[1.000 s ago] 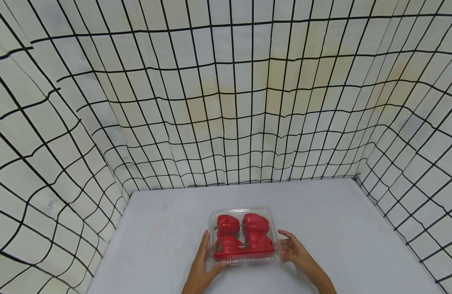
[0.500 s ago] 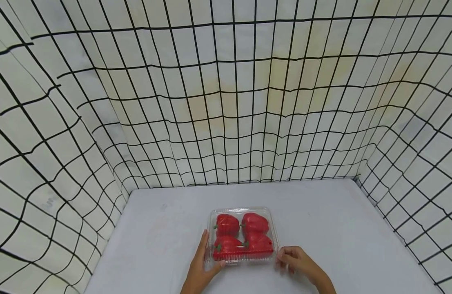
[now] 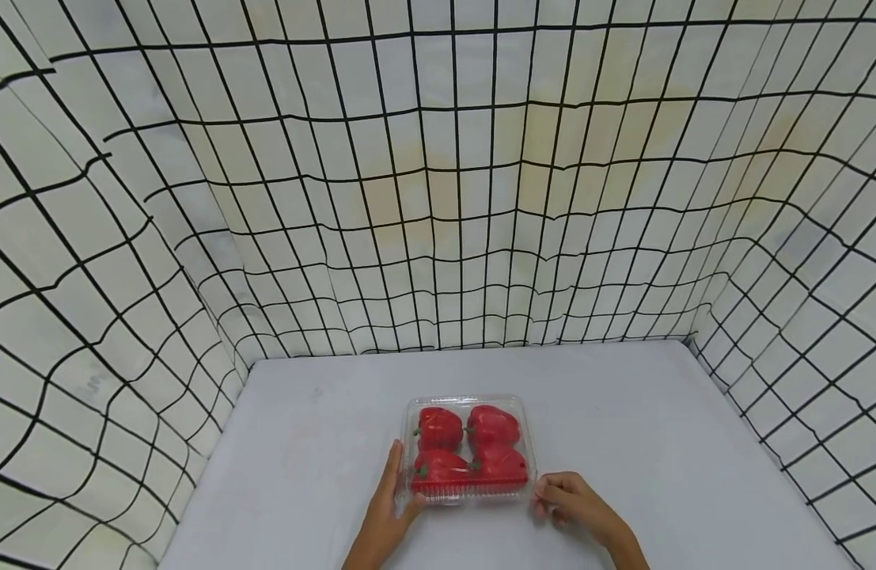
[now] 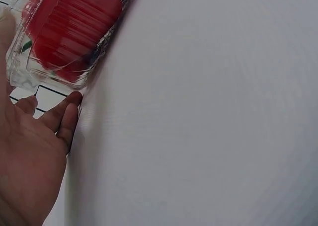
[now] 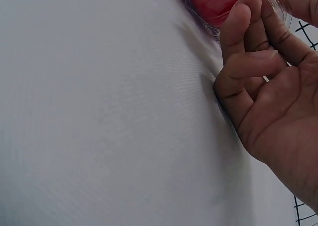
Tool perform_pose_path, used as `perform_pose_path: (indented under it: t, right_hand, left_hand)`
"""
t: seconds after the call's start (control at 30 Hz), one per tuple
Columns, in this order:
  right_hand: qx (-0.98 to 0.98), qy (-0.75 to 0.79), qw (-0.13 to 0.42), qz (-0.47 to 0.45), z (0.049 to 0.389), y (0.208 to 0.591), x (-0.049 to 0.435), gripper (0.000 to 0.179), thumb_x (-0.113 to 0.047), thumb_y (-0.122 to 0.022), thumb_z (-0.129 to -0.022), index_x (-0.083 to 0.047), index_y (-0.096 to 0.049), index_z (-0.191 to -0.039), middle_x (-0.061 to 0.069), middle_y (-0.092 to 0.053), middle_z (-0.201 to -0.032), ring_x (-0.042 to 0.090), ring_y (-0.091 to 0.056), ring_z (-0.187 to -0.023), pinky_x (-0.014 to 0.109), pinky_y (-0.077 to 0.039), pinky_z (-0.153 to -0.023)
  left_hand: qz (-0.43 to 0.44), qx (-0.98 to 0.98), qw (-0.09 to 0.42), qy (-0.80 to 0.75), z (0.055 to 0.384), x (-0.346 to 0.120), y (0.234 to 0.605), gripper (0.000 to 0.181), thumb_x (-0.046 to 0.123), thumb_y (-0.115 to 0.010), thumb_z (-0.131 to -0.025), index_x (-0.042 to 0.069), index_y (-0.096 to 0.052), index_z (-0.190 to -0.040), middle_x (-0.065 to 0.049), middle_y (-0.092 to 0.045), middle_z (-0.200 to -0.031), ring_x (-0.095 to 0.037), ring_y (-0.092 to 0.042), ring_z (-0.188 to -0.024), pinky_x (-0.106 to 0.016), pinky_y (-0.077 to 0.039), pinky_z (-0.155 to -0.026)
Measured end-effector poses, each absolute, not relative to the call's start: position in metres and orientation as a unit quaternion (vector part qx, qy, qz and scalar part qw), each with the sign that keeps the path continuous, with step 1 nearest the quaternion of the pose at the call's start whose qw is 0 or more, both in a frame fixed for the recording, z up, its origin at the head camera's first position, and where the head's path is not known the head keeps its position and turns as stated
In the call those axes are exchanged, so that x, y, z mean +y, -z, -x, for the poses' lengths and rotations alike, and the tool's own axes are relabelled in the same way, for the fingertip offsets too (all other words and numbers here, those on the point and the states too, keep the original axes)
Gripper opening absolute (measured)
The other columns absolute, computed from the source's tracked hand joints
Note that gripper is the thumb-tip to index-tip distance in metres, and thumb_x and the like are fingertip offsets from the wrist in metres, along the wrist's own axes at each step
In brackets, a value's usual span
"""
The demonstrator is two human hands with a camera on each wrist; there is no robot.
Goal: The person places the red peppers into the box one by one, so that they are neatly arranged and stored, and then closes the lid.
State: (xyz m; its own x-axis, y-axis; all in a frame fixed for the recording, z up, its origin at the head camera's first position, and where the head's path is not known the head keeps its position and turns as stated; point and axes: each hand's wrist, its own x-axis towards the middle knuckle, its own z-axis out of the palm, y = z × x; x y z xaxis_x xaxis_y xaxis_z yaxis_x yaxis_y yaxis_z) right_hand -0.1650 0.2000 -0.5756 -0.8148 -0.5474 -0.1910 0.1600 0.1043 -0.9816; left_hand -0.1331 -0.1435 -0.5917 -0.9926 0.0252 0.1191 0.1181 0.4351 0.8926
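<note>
A clear plastic clamshell box (image 3: 462, 400) with several red bell peppers (image 3: 493, 426) inside sits on the white table. Along the box's left side lies my left hand (image 3: 381, 518), its fingers nearly straight and its thumb at the near edge. In the left wrist view, that hand (image 4: 32, 156) has its thumb against the box (image 4: 49, 78) and its other fingers loosely extended below the corner. At the near right corner, my right hand (image 3: 578, 507) pinches the box edge. The right wrist view shows this hand (image 5: 278, 87) with curled fingers partly hiding the contact.
A white tabletop (image 3: 324, 443) surrounds the box. White walls with a black grid (image 3: 473, 182) stand behind it and on both sides.
My right hand has gone from spread fingers beside the box to curled fingers at its near right corner. The left hand and box hold nearly the same place.
</note>
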Motion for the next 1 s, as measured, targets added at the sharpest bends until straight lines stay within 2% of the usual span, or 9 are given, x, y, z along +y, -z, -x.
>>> perform_pose_path:
  t: [0.1, 0.2, 0.27, 0.3, 0.47, 0.63, 0.77, 0.9, 1.0]
  right_hand:
    - [0.694, 0.652, 0.277, 0.128, 0.164, 0.575, 0.197, 0.044, -0.022, -0.051, -0.101, 0.022, -0.056, -0.101, -0.005, -0.067, -0.078, 0.003, -0.052, -0.068, 0.015, -0.042, -0.053]
    - [0.695, 0.652, 0.279, 0.121, 0.162, 0.576, 0.196, 0.044, -0.023, -0.05, -0.102, 0.021, -0.056, -0.1, -0.005, -0.067, -0.078, 0.003, -0.051, -0.068, 0.015, -0.041, -0.053]
    - [0.697, 0.651, 0.275, 0.118, 0.161, 0.576, 0.197, 0.045, -0.023, -0.05, -0.102, 0.022, -0.055, -0.1, -0.005, -0.067, -0.077, 0.003, -0.051, -0.067, 0.014, -0.041, -0.052]
    - [0.697, 0.652, 0.273, 0.118, 0.16, 0.577, 0.197, 0.046, -0.023, -0.05, -0.102, 0.022, -0.055, -0.1, -0.006, -0.067, -0.077, 0.003, -0.051, -0.067, 0.014, -0.041, -0.052]
    - [0.696, 0.655, 0.268, 0.122, 0.159, 0.578, 0.198, 0.046, -0.022, -0.048, -0.102, 0.023, -0.054, -0.099, -0.009, -0.067, -0.076, 0.001, -0.049, -0.064, 0.013, -0.04, -0.051]
    - [0.697, 0.654, 0.269, 0.119, 0.159, 0.579, 0.198, 0.043, -0.022, -0.049, -0.102, 0.019, -0.058, -0.096, -0.008, -0.067, -0.076, 0.002, -0.048, -0.062, 0.013, -0.04, -0.051]
    - [0.695, 0.657, 0.27, 0.114, 0.159, 0.578, 0.197, 0.041, -0.023, -0.05, -0.101, 0.017, -0.06, -0.095, -0.008, -0.067, -0.076, 0.002, -0.048, -0.063, 0.014, -0.041, -0.051]
    - [0.687, 0.662, 0.282, 0.106, 0.157, 0.574, 0.2, 0.043, -0.027, -0.049, -0.102, 0.013, -0.063, -0.1, -0.005, -0.068, -0.08, 0.004, -0.054, -0.07, 0.016, -0.044, -0.053]
    - [0.699, 0.655, 0.275, 0.081, 0.158, 0.572, 0.206, 0.045, -0.033, -0.044, -0.104, 0.007, -0.065, -0.099, -0.003, -0.066, -0.081, 0.008, -0.056, -0.072, 0.018, -0.044, -0.052]
  left_hand:
    - [0.053, -0.829, 0.058, 0.554, 0.128, -0.149, 0.593, 0.058, 0.023, -0.05, -0.103, 0.013, -0.027, -0.155, -0.015, -0.029, -0.158, -0.023, -0.034, -0.144, -0.027, -0.037, -0.113]
    - [0.063, -0.802, 0.06, 0.591, 0.123, -0.154, 0.592, 0.047, 0.017, -0.046, -0.104, 0.01, -0.038, -0.15, -0.017, -0.048, -0.136, -0.007, -0.05, -0.121, -0.014, -0.047, -0.096]
    - [0.064, -0.791, 0.051, 0.607, 0.122, -0.155, 0.59, 0.046, 0.018, -0.049, -0.103, 0.01, -0.041, -0.148, -0.013, -0.054, -0.117, 0.001, -0.052, -0.099, -0.017, -0.052, -0.081]
    - [0.064, -0.782, 0.043, 0.618, 0.121, -0.156, 0.589, 0.047, 0.017, -0.05, -0.103, 0.009, -0.041, -0.148, -0.012, -0.056, -0.108, -0.002, -0.054, -0.09, -0.019, -0.054, -0.077]
    - [0.041, -0.742, 0.014, 0.669, 0.122, -0.154, 0.58, 0.049, 0.006, -0.053, -0.099, 0.008, -0.041, -0.147, -0.01, -0.056, -0.08, -0.009, -0.059, -0.07, -0.025, -0.056, -0.063]
    - [0.028, -0.722, -0.014, 0.692, 0.123, -0.155, 0.577, 0.058, -0.002, -0.054, -0.095, 0.008, -0.036, -0.149, -0.006, -0.055, -0.076, -0.01, -0.06, -0.069, -0.027, -0.057, -0.062]
    - [0.024, -0.709, -0.06, 0.702, 0.124, -0.162, 0.577, 0.068, 0.004, -0.056, -0.096, 0.01, -0.022, -0.154, -0.004, -0.057, -0.077, -0.01, -0.063, -0.071, -0.027, -0.059, -0.067]
    - [0.03, -0.698, -0.097, 0.709, 0.124, -0.17, 0.577, 0.07, 0.013, -0.055, -0.099, 0.006, -0.013, -0.155, -0.01, -0.061, -0.087, -0.011, -0.065, -0.077, -0.028, -0.06, -0.073]
    - [0.035, -0.712, -0.088, 0.696, 0.123, -0.172, 0.577, 0.062, 0.016, -0.05, -0.103, 0.001, -0.017, -0.154, -0.015, -0.062, -0.094, -0.013, -0.066, -0.08, -0.028, -0.059, -0.075]
